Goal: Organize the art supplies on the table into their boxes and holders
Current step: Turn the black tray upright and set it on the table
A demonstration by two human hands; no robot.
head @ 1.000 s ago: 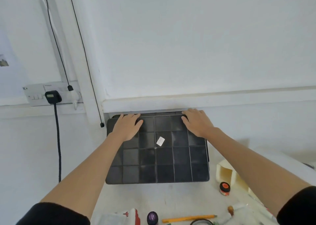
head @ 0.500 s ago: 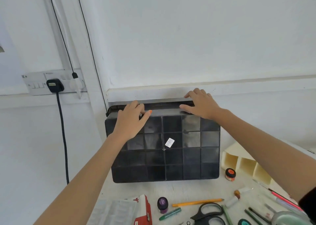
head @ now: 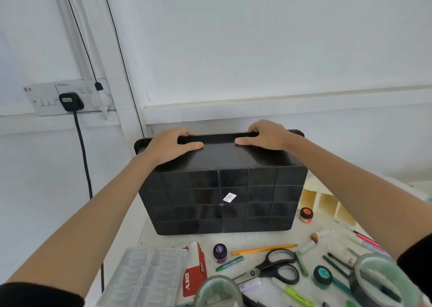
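A left hand and right hand gripped the black storage box, fingers curled over its top edge, standing at the table's back behind scissors and a pencil.

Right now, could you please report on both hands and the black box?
Left hand and right hand both grip black box by its upper edge. Box on its side, gridded base facing me. Scissors, pencil loose in front.

Scissors lie before the box; holder to its right.
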